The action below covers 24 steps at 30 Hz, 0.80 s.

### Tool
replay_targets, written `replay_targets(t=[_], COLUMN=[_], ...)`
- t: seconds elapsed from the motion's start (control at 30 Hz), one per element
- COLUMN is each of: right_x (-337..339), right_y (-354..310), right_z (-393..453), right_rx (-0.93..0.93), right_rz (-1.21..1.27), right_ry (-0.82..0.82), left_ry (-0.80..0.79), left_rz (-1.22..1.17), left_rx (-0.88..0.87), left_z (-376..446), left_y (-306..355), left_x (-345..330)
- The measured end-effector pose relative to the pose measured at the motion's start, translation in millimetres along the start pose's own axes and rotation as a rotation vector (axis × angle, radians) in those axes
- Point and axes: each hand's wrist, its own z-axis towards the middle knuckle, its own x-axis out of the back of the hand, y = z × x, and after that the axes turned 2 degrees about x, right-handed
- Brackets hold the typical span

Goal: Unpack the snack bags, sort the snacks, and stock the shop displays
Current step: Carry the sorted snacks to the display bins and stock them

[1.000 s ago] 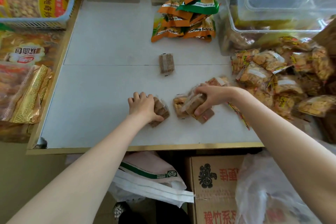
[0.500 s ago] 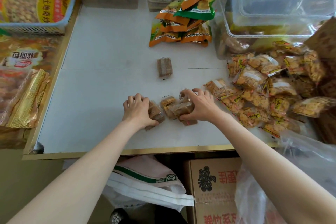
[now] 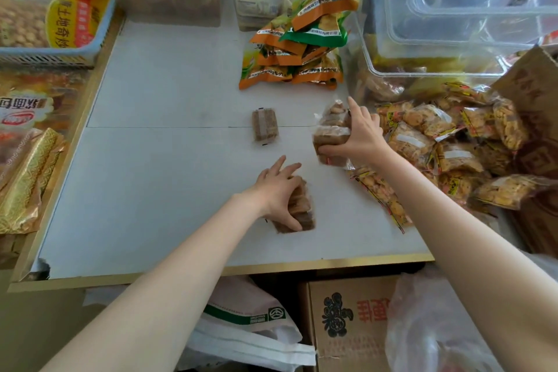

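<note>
Sorting step: the right hand [image 3: 359, 139] is clamping several brown snack packs [image 3: 330, 137], the left hand [image 3: 279, 192] is gripping another stack [image 3: 300, 208] on the desk [image 3: 157, 178]; next, likely grouping them together.

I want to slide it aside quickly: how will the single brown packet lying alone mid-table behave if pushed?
The lone brown packet lies flat on the smooth table, so it should slide, not roll. Its glossy clear wrap looks slippery. It looks small and light; the contents may crumble under pressure.

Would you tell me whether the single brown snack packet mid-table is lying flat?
Lying flat: the brown snack packet rests broad face up on the table, untouched.
</note>
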Motion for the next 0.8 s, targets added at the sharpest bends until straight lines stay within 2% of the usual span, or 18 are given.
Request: replay_targets(t=[0.13,0.27,0.43,0.57,0.7,0.8], right_x=[2,0,-18,-44,-77,-96], right_y=[9,11,-17,-65,-104,-118], right_z=[2,4,21,36,53,60], right_rx=[0.019,0.013,-0.077,-0.128,-0.078,-0.038], right_rz=[-0.002,-0.021,0.025,0.267,0.404,0.220], right_ry=[-0.028,-0.052,-0.064,-0.166,-0.177,-0.150], left_ry=[-0.121,-0.030,0.107,0.186,0.198,0.189], left_rz=[0.058,0.085,-0.011,0.029,0.101,0.073], left_rx=[0.026,0.114,0.501,0.710,0.804,0.802], left_z=[20,15,-9,-35,-52,-58], left_y=[5,-2,-48,-86,-108,-121], left_x=[-6,-9,2,11,9,4])
